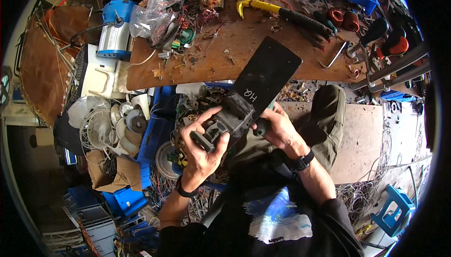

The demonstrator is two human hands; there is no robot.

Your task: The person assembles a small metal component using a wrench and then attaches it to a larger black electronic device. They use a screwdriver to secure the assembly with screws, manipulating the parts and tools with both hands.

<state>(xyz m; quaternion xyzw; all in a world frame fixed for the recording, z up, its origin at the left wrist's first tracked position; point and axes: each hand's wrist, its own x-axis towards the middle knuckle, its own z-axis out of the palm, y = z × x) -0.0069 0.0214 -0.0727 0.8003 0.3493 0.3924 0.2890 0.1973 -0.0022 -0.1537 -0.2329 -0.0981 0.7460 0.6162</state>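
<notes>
I hold a dark grey appliance part (244, 102) over my lap: a blocky housing with a long flat black plate (270, 71) that reaches up to the workbench edge. My left hand (204, 149) cups the housing's lower end from below, thumb on top. My right hand (277, 128) grips a dark tool handle (261, 126) pressed against the housing's right side. Both wrists wear dark bands.
A brown wooden workbench (244, 53) ahead carries a yellow-handled hammer (277, 9), a clear plastic bag (157, 10), copper coils, an L-shaped hex key (334, 56) and screwdrivers. Left lie fan parts (101, 125), a blue-and-white motor (114, 31) and blue crates. Tangled wires cover the floor.
</notes>
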